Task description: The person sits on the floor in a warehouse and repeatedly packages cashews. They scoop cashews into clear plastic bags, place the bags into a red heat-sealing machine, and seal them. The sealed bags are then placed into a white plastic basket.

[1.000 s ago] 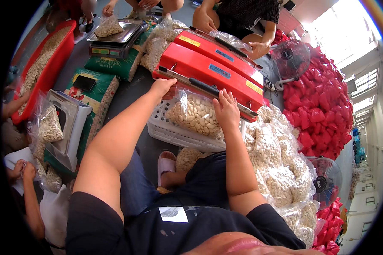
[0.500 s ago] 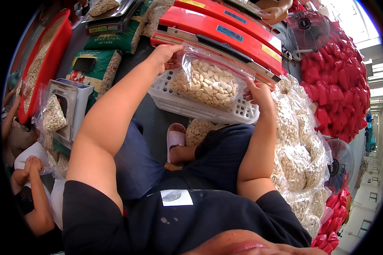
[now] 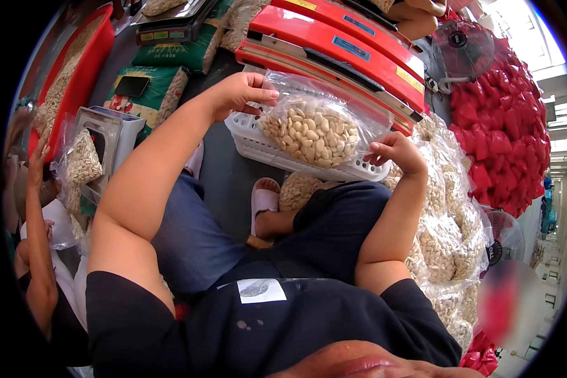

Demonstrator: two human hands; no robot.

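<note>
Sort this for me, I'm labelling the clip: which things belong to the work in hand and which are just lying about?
In hand:
left hand
right hand
clear bag of pale nuts
white basket
red sealing machine

Lying about:
filled bags
fan
red sacks
green sack

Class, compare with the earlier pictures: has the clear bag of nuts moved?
Yes. The clear bag of nuts has been lifted out of the white basket, toward the person and away from the red sealer.

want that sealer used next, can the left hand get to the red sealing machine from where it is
Probably yes: the left hand sits just short of the red sealing machine with nothing between, though its fingers are pinching the clear bag of nuts.
</note>
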